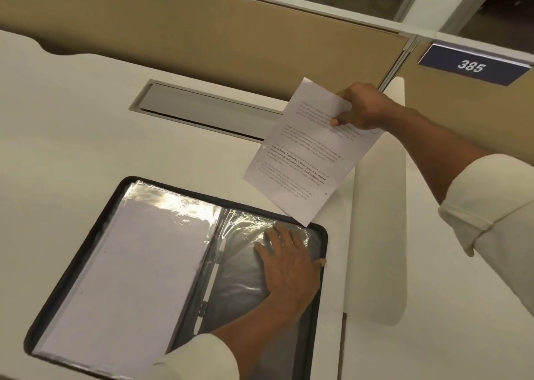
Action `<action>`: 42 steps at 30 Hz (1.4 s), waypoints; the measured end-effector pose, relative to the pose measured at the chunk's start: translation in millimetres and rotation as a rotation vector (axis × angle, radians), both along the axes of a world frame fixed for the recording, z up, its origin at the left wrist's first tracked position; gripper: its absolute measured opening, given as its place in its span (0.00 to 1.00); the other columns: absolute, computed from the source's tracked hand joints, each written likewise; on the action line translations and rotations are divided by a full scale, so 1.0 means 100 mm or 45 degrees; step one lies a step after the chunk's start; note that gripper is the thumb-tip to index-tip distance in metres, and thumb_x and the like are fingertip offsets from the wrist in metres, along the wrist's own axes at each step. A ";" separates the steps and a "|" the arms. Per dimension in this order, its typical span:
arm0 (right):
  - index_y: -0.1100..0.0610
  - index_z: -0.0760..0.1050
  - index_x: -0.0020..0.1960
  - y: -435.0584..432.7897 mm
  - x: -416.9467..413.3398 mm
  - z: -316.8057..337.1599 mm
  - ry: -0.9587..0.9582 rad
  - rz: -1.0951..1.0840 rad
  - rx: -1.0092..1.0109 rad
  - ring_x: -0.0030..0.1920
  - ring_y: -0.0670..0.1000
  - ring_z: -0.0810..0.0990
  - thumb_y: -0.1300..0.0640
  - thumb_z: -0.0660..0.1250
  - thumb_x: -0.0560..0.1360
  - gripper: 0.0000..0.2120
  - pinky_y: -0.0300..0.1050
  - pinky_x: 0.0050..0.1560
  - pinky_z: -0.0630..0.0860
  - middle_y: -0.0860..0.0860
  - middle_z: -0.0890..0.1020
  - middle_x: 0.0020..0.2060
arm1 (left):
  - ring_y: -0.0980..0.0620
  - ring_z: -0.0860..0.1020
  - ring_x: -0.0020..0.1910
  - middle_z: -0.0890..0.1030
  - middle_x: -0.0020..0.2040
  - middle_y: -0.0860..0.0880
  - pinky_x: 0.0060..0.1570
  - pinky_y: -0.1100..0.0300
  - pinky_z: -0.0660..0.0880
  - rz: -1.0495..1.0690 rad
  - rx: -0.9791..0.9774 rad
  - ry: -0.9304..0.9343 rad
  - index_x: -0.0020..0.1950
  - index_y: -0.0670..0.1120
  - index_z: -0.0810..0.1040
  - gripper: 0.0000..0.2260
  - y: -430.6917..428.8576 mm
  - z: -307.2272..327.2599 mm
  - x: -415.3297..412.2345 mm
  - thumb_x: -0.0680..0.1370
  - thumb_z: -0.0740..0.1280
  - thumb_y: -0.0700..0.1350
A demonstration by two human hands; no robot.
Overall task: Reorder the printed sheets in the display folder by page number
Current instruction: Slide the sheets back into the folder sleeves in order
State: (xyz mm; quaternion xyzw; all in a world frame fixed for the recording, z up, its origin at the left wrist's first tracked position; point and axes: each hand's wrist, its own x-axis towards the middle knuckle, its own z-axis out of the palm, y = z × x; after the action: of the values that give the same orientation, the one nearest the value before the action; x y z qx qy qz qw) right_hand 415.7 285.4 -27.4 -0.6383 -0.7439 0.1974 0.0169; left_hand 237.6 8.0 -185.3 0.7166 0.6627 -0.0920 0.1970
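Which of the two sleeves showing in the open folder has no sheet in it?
The sleeve that the left hand touches: dark backing shows through its plastic. The other sleeve shows white paper.

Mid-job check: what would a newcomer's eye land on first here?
The printed sheet, pinched in the right hand above the far right corner of the open display folder. Next, the left hand pressed flat on the folder's empty right-hand sleeve. A blue 385 sign sits top right.

Display folder lies open at the desk's near edge. Left hand presses flat on its right-hand sleeve. Right hand pinches a printed sheet raised beyond the folder's far right corner.
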 end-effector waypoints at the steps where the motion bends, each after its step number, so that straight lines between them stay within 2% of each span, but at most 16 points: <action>1: 0.54 0.82 0.67 0.03 0.02 0.00 0.015 0.008 0.005 0.53 0.57 0.81 0.56 0.79 0.74 0.22 0.49 0.55 0.77 0.53 0.86 0.55 | 0.31 0.51 0.83 0.50 0.85 0.34 0.77 0.29 0.51 0.005 -0.010 0.004 0.84 0.38 0.51 0.42 0.00 0.01 0.01 0.84 0.54 0.68; 7: 0.55 0.85 0.61 0.22 0.10 -0.02 0.119 0.003 0.012 0.52 0.57 0.83 0.56 0.80 0.73 0.17 0.44 0.50 0.73 0.53 0.86 0.50 | 0.34 0.52 0.83 0.52 0.85 0.37 0.78 0.32 0.52 0.085 0.020 -0.022 0.84 0.41 0.53 0.34 0.01 0.07 0.00 0.85 0.57 0.59; 10: 0.57 0.85 0.57 0.26 0.13 -0.04 0.204 -0.019 -0.006 0.44 0.51 0.83 0.57 0.80 0.74 0.13 0.40 0.42 0.74 0.55 0.86 0.48 | 0.33 0.55 0.82 0.56 0.83 0.36 0.78 0.35 0.58 0.058 0.007 -0.015 0.83 0.39 0.57 0.34 0.02 0.13 0.01 0.82 0.63 0.55; 12: 0.59 0.85 0.57 0.26 0.17 -0.06 0.233 -0.027 -0.034 0.40 0.48 0.81 0.57 0.80 0.74 0.13 0.39 0.41 0.75 0.56 0.86 0.48 | 0.34 0.60 0.80 0.62 0.81 0.37 0.75 0.39 0.65 0.045 0.015 -0.030 0.80 0.39 0.63 0.30 0.03 0.18 -0.01 0.82 0.64 0.52; 13: 0.59 0.85 0.57 0.27 0.19 -0.07 0.242 -0.028 -0.050 0.40 0.49 0.82 0.57 0.80 0.74 0.13 0.41 0.43 0.77 0.57 0.87 0.48 | 0.37 0.66 0.77 0.68 0.77 0.39 0.70 0.42 0.71 0.060 0.043 -0.062 0.77 0.40 0.68 0.26 0.03 0.20 -0.02 0.82 0.64 0.50; 15: 0.59 0.85 0.57 0.28 0.22 -0.09 0.235 -0.031 -0.092 0.43 0.54 0.84 0.56 0.80 0.74 0.14 0.46 0.48 0.78 0.57 0.87 0.48 | 0.45 0.78 0.61 0.81 0.60 0.45 0.54 0.51 0.77 0.100 0.103 -0.124 0.63 0.45 0.80 0.15 0.04 0.24 -0.06 0.79 0.67 0.47; 17: 0.58 0.85 0.57 0.30 0.24 -0.07 0.197 -0.021 -0.151 0.44 0.54 0.85 0.55 0.80 0.74 0.14 0.45 0.47 0.78 0.53 0.87 0.46 | 0.51 0.81 0.44 0.83 0.43 0.51 0.39 0.56 0.76 0.137 0.125 -0.195 0.47 0.49 0.84 0.05 0.05 0.24 -0.10 0.72 0.74 0.46; 18: 0.56 0.86 0.57 0.31 0.25 -0.07 0.185 -0.012 -0.183 0.45 0.53 0.85 0.55 0.80 0.74 0.13 0.45 0.46 0.78 0.50 0.87 0.45 | 0.52 0.80 0.40 0.82 0.40 0.52 0.36 0.57 0.75 0.169 0.142 -0.226 0.43 0.49 0.84 0.04 0.07 0.26 -0.12 0.71 0.76 0.46; 19: 0.53 0.86 0.57 0.33 0.26 -0.05 0.175 -0.009 -0.208 0.45 0.52 0.86 0.54 0.81 0.74 0.13 0.44 0.45 0.78 0.48 0.88 0.45 | 0.52 0.81 0.41 0.83 0.41 0.53 0.37 0.58 0.76 0.210 0.148 -0.244 0.44 0.50 0.83 0.04 0.09 0.28 -0.14 0.72 0.76 0.47; 22: 0.50 0.86 0.57 0.37 0.25 0.01 0.148 -0.005 -0.243 0.45 0.50 0.87 0.52 0.81 0.73 0.14 0.43 0.45 0.78 0.46 0.88 0.45 | 0.51 0.82 0.54 0.82 0.56 0.52 0.52 0.56 0.77 0.305 0.179 -0.282 0.60 0.49 0.79 0.09 0.10 0.26 -0.16 0.85 0.63 0.49; 26: 0.52 0.85 0.58 0.42 0.24 0.09 0.118 0.005 -0.290 0.39 0.45 0.86 0.54 0.81 0.73 0.14 0.41 0.41 0.78 0.46 0.88 0.45 | 0.51 0.82 0.55 0.82 0.57 0.51 0.54 0.56 0.78 0.333 0.224 -0.276 0.63 0.49 0.77 0.12 0.08 0.25 -0.19 0.86 0.60 0.54; 30: 0.53 0.86 0.56 0.44 0.22 0.10 0.094 -0.004 -0.333 0.34 0.41 0.86 0.55 0.81 0.73 0.13 0.40 0.41 0.77 0.44 0.89 0.41 | 0.51 0.83 0.52 0.83 0.54 0.51 0.51 0.55 0.78 0.325 0.259 -0.236 0.61 0.49 0.78 0.15 0.06 0.21 -0.21 0.87 0.56 0.54; 33: 0.52 0.86 0.55 0.43 0.22 0.09 0.078 0.012 -0.366 0.34 0.41 0.86 0.55 0.81 0.73 0.12 0.42 0.43 0.77 0.42 0.88 0.39 | 0.49 0.83 0.50 0.83 0.52 0.49 0.49 0.54 0.78 0.307 0.247 -0.278 0.59 0.48 0.80 0.15 0.04 0.21 -0.19 0.87 0.56 0.52; 37: 0.49 0.86 0.54 0.42 0.21 0.08 0.058 0.031 -0.391 0.37 0.45 0.88 0.55 0.81 0.73 0.10 0.44 0.45 0.79 0.43 0.89 0.40 | 0.52 0.81 0.33 0.82 0.38 0.50 0.32 0.57 0.75 0.217 0.257 -0.296 0.47 0.48 0.81 0.05 0.04 0.24 -0.19 0.80 0.70 0.48; 40: 0.48 0.85 0.52 0.45 0.19 0.07 0.016 0.071 -0.404 0.43 0.51 0.89 0.53 0.81 0.73 0.10 0.48 0.49 0.82 0.44 0.89 0.41 | 0.53 0.78 0.30 0.80 0.37 0.51 0.29 0.58 0.71 0.121 0.183 -0.221 0.47 0.48 0.79 0.04 0.04 0.27 -0.16 0.79 0.72 0.46; 42: 0.47 0.85 0.52 0.49 0.15 0.07 -0.013 0.097 -0.400 0.44 0.52 0.89 0.52 0.81 0.73 0.10 0.50 0.51 0.83 0.43 0.89 0.41 | 0.53 0.75 0.27 0.78 0.33 0.50 0.27 0.60 0.67 0.077 0.215 -0.210 0.43 0.47 0.79 0.08 0.05 0.32 -0.16 0.73 0.77 0.45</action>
State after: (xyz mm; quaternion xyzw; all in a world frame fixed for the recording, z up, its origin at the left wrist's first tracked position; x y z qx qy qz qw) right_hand 430.8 334.0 -20.5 -0.6055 -0.7274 0.3087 -0.0944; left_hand 221.3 13.0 -153.8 0.7153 0.6711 0.0294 0.1926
